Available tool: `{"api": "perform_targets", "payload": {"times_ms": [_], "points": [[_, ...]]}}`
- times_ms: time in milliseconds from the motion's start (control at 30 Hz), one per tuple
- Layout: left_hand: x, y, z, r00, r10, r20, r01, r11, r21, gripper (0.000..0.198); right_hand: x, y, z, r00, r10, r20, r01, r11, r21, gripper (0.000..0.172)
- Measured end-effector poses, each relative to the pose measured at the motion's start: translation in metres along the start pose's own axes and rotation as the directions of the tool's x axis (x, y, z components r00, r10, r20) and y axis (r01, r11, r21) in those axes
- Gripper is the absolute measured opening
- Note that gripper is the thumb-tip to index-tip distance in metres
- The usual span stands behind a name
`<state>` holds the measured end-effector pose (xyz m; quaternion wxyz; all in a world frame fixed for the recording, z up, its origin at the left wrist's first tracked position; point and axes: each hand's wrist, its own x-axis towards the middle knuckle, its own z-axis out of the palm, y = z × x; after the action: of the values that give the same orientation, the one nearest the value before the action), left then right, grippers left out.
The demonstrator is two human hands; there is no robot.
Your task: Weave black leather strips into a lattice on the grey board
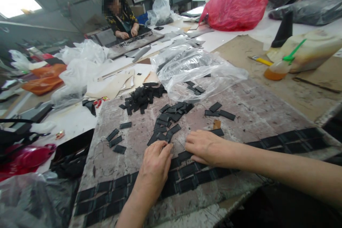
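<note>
My left hand [156, 162] is closed, its fingertips pressed together at the near edge of a pile of small black rectangular pieces [161, 124]. What it pinches, if anything, is hidden. My right hand [204, 148] comes in from the right with fingers curled, just above a black piece [185, 155] in the laid-out rows. Its grip is hidden too. Rows of black pieces [187, 184] lie side by side along the near edge of the stained board [240, 114]. A denser heap of black pieces [144, 96] sits farther back, with loose pieces [114, 139] to the left.
A clear plastic bag [197, 71] covers the board's back edge. At right stand a glue bottle with green nozzle [278, 69], a yellow-handled brush [260, 60] and a plastic jug [315, 50]. A red bag [237, 3] lies behind. Across the table a person [124, 17] works.
</note>
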<state>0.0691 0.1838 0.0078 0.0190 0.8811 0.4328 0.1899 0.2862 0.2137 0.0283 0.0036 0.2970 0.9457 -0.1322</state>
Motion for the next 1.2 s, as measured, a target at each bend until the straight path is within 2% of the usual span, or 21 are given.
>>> {"api": "perform_targets", "payload": {"times_ms": [100, 267, 433, 567, 700, 833, 933, 1200], "points": [[-0.007, 0.000, 0.000, 1.000, 0.008, -0.003, -0.008, 1.000, -0.015, 0.025, 0.000, 0.002, 0.003, 1.000, -0.003, -0.023, 0.002, 1.000, -0.016, 0.009], [-0.015, -0.001, 0.003, 0.999, -0.026, -0.034, 0.024, 0.998, -0.053, 0.026, -0.005, 0.007, 0.001, 0.992, 0.069, -0.102, -0.061, 0.995, 0.079, 0.018], [-0.017, 0.007, 0.007, 0.998, -0.055, -0.016, 0.053, 0.994, -0.100, 0.024, 0.001, 0.004, -0.003, 0.996, 0.093, -0.007, -0.091, 0.991, 0.094, 0.015], [-0.016, 0.019, 0.009, 0.998, -0.059, 0.029, 0.063, 0.987, -0.150, 0.025, 0.005, 0.006, 0.000, 0.995, 0.094, -0.022, -0.092, 0.993, 0.072, 0.015], [-0.010, 0.027, 0.011, 0.991, -0.106, 0.079, 0.118, 0.980, -0.163, 0.026, -0.007, 0.014, 0.002, 0.988, 0.130, -0.080, -0.123, 0.989, 0.088, 0.015], [-0.005, 0.025, 0.016, 0.989, -0.050, 0.136, 0.070, 0.986, -0.148, 0.027, -0.030, 0.022, 0.000, 0.983, 0.168, -0.068, -0.161, 0.982, 0.103, 0.010], [-0.002, 0.024, 0.021, 0.986, -0.058, 0.154, 0.079, 0.987, -0.136, 0.023, -0.041, 0.024, 0.002, 0.984, 0.168, -0.060, -0.161, 0.980, 0.114, 0.012], [-0.001, 0.033, 0.025, 0.984, -0.111, 0.139, 0.129, 0.983, -0.133, 0.020, -0.035, 0.019, 0.010, 0.985, 0.148, -0.084, -0.137, 0.983, 0.123, 0.010]]}}
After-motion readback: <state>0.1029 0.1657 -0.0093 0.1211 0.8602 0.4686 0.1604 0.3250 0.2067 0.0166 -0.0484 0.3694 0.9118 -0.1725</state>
